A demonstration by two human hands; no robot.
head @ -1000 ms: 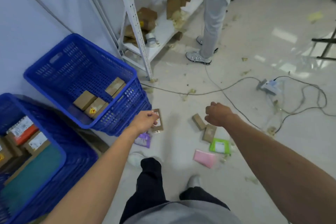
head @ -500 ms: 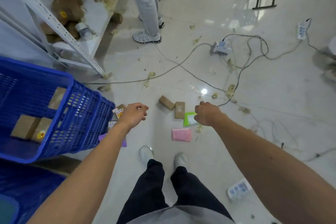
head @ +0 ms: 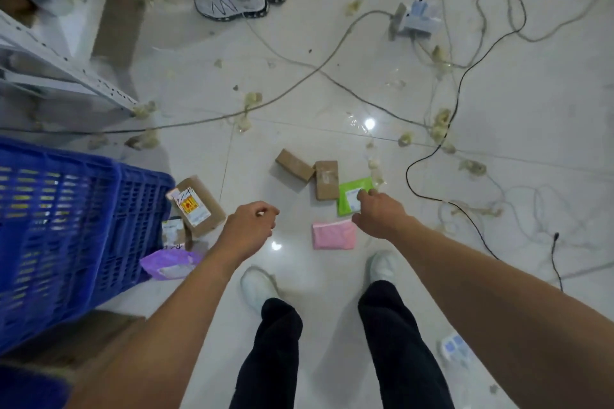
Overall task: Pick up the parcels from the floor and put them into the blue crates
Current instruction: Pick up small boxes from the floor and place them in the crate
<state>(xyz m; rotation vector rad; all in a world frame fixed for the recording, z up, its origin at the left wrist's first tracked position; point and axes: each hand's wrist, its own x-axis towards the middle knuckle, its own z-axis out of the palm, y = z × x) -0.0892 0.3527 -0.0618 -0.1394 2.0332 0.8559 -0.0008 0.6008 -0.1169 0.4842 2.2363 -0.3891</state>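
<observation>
Several parcels lie on the white floor. Two small brown boxes (head: pixel 294 165) (head: pixel 327 180) sit side by side, with a green pouch (head: pixel 353 195) and a pink pouch (head: pixel 334 235) just below them. A labelled brown box (head: pixel 196 206) leans against the blue crate (head: pixel 66 236) at the left, and a purple pouch (head: pixel 169 264) lies below it. My right hand (head: pixel 378 214) hovers over the green pouch's lower right edge, fingers loosely curled, holding nothing. My left hand (head: pixel 247 229) hangs between the labelled box and the pink pouch, empty and loosely curled.
Cables (head: pixel 432 156) and a power strip (head: pixel 417 18) trail across the floor to the right, among scraps of packing debris. Another person's shoes (head: pixel 232 5) stand at the top. A white shelf frame (head: pixel 66 76) is at upper left. My own feet (head: pixel 259 287) stand below the parcels.
The view has tilted further down and closer to the floor. Both hands have dropped toward the parcels, the right one now reaching the green pouch.
</observation>
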